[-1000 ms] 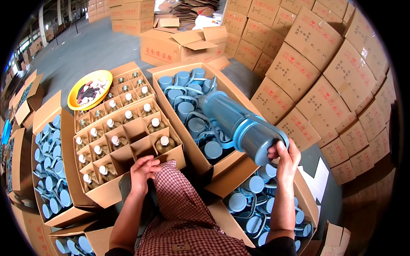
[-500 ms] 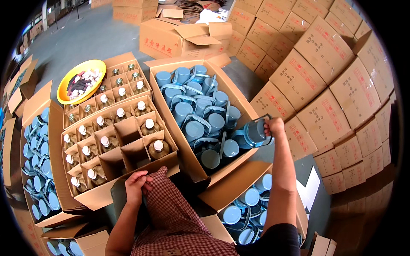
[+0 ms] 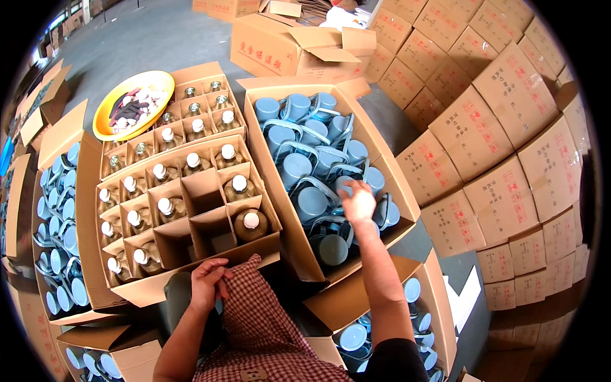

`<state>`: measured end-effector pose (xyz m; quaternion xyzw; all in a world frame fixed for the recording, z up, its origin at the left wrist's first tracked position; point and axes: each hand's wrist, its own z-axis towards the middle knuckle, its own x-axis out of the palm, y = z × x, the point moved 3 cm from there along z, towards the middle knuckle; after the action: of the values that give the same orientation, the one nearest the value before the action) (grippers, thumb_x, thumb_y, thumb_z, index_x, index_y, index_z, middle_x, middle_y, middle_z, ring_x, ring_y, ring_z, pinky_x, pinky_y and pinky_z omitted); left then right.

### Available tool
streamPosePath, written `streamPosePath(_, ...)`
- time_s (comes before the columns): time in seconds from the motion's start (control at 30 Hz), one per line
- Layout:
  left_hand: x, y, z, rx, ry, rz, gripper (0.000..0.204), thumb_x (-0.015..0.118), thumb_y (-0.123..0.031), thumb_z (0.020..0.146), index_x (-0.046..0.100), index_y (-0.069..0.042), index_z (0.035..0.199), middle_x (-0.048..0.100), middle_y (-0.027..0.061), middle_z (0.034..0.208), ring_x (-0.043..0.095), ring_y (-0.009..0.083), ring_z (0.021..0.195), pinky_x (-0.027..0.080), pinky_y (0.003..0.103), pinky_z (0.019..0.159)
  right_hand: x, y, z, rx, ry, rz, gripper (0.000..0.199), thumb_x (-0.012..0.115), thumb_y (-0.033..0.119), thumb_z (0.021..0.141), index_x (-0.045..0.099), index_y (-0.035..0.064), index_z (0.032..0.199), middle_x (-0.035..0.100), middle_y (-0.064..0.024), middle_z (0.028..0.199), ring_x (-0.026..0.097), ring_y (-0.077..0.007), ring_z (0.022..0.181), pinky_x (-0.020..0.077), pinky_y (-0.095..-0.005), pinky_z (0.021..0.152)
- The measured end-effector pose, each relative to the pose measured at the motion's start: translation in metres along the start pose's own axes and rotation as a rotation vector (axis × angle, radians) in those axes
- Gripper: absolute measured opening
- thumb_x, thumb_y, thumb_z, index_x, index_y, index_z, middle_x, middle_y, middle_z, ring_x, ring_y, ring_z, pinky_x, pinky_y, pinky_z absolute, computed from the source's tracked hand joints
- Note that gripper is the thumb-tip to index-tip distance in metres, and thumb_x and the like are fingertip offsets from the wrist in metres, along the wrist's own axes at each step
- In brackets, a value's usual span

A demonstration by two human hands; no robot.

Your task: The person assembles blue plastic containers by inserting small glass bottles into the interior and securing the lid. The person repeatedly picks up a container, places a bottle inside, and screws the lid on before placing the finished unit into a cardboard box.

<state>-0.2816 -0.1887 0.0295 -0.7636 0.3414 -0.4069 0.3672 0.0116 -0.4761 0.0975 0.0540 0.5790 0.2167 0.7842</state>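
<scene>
My right hand (image 3: 358, 202) reaches down into the middle carton (image 3: 280, 245) of blue plastic jugs with loop handles. Its fingers are bent around the top of a blue jug (image 3: 344, 183), partly hidden by the hand. Just right of it, another blue jug (image 3: 386, 214) lies tilted against the carton wall. My left hand (image 3: 210, 281) rests over my lap with curled fingers, against the edge of a red checked apron (image 3: 251, 299). Whether it grips the cloth is unclear. Beside it stands a divided carton (image 3: 143, 290) of glass bottles with white caps (image 3: 239, 183); several compartments hold no bottle.
A yellow basin (image 3: 102, 121) of small white and dark pieces sits on a second bottle carton. More jug cartons stand at the far left (image 3: 92, 254) and lower right (image 3: 439, 280). Stacked closed cartons (image 3: 496, 146) wall off the right. An open carton (image 3: 264, 54) lies behind.
My right hand has moved left from the carton's right edge. The jug it held there now lies inside the carton, and the hand is at another jug. The left hand stays nearly still.
</scene>
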Motion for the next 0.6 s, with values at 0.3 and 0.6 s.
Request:
streamPosePath(0.3, -0.006, -0.001, -0.019, 0.062, -0.029, -0.045, 0.018, 0.05, -0.005, 0.092, 0.06, -0.001, 0.107, 0.068, 0.0112, 0.09, 0.059, 0.0151, 0.048, 0.041, 0.023, 0.04, 0.072, 0.01, -0.015, -0.033, 0.215, 0.008, 0.034, 0.07, 0.036, 0.076, 0.06, 0.0044, 0.085, 0.065, -0.0195, 0.086, 0.063, -0.038, 0.084, 0.0485, -0.0461, 0.074)
streamPosePath(0.6, -0.005, -0.016, -0.025, 0.06, 0.014, 0.042, 0.019, 0.053, -0.008, 0.092, 0.062, -0.003, 0.107, 0.069, 0.0108, 0.09, 0.064, 0.0155, 0.055, 0.043, 0.022, 0.044, -0.219, 0.116, -0.023, -0.183, -0.132, 0.456, 0.02, 0.072, 0.013, 0.075, 0.062, -0.0012, 0.084, 0.057, -0.01, 0.07, 0.054, -0.015, 0.065, 0.044, -0.0295, 0.062)
